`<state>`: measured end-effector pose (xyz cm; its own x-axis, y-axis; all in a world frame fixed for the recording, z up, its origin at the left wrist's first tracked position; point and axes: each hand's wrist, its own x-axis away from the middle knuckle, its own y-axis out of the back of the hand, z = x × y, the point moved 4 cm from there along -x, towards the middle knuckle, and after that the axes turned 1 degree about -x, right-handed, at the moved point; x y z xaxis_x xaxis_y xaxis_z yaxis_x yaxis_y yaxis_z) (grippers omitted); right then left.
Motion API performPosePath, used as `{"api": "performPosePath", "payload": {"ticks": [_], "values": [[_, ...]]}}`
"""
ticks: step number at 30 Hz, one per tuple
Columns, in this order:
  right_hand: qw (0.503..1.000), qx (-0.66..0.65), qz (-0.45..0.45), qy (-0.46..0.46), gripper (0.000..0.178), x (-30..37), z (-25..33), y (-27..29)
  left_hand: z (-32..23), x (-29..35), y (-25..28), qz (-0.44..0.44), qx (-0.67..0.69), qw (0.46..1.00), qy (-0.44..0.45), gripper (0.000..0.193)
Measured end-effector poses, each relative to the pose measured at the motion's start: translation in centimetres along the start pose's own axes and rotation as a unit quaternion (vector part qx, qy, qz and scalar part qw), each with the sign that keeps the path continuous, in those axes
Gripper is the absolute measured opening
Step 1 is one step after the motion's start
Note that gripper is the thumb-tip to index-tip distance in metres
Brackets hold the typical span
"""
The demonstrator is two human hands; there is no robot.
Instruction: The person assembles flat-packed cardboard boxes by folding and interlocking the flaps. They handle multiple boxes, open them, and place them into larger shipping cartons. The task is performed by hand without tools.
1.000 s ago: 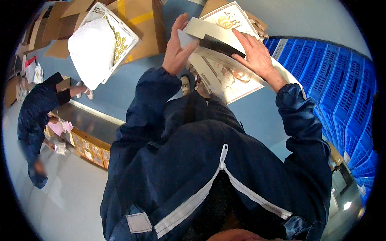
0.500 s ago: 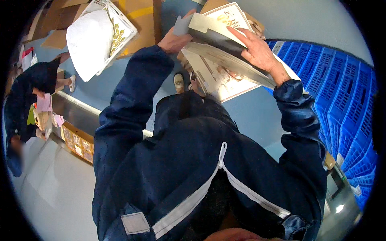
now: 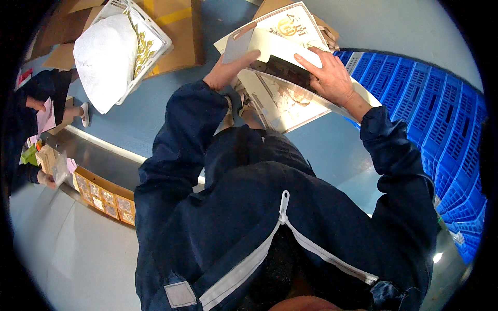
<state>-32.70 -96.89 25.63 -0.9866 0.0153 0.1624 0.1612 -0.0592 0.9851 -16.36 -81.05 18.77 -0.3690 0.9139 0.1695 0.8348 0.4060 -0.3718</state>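
Note:
A long cream box (image 3: 282, 51) with a grey end and a dark side is held up in front of me by both hands. My left hand (image 3: 232, 68) grips its left end, the thumb lying along the near side and the other fingers mostly hidden behind. My right hand (image 3: 332, 76) is clamped over the right part, fingers across the top. Along the near side runs a shiny, see-through-looking panel (image 3: 298, 88). Behind and below the box are white flat-sided pieces with gold print: an upper one (image 3: 306, 23) and a lower one (image 3: 280, 111), which look like gift bags.
Blue slotted plastic crates (image 3: 415, 98) stand stacked at the right. Far left, a white basket (image 3: 155, 57) carries a white sack (image 3: 106, 59) beside cardboard boxes (image 3: 181, 49). At the left edge a co-worker's hand holds pink paper (image 3: 45, 116), near an orange-brown box of small packs (image 3: 106, 199).
The box has tilted slightly, and my left hand has shifted down its end. My right fingers have drawn closer together. The co-worker's pink paper has moved; the view has shifted a little.

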Motion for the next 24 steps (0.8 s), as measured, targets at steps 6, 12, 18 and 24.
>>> {"api": "performPosePath", "payload": {"ticks": [6,12,18,24], "values": [[1.000,0.004,-0.020,0.011,0.065,-0.3,-0.6,0.0,0.1,-0.3,-1.1,-0.115,0.028,0.991,-0.070,0.048],[0.999,-0.021,-0.015,0.023,0.062,-0.3,-0.5,0.1,1.0,0.2,-1.0,-0.188,-0.070,0.972,-0.120,0.048],[0.998,-0.064,-0.007,0.005,0.055,-0.1,-0.1,0.4,-2.8,-0.4,-1.5,-0.067,-0.400,0.887,-0.221,0.062],[0.996,-0.066,-0.060,-0.019,0.049,0.7,-1.1,-0.2,-5.1,-2.5,-3.2,0.123,-0.602,0.755,-0.231,0.071]]}}
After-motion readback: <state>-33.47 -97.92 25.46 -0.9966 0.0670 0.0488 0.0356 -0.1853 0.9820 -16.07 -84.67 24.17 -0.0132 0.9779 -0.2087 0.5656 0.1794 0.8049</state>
